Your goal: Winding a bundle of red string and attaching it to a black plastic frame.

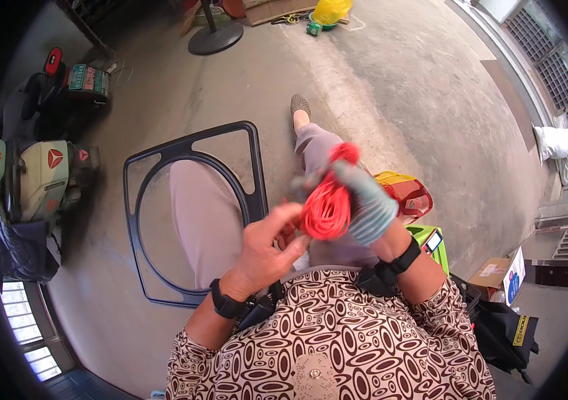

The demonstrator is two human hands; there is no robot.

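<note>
A coiled bundle of thin red cord (326,208) is held up in front of my lap, its far end gathered into a smaller knot-like loop. My right hand (369,205), in a grey and teal striped glove, is closed round the upper part of the bundle and blurred by motion. My bare left hand (267,243) pinches at the near left side, with a bit of red between its fingers. Some of its fingertips are hidden behind the cord. Around my left leg sits a black plastic frame (257,170) with a large round opening.
Scooters (44,173) stand along the left. Ahead is a round black stand base (215,39), with a yellow bag (332,11) farther right. Close on my right are a red and yellow bag (412,197), a lime-green item (436,250), a cardboard box (487,272) and a black bag (501,333).
</note>
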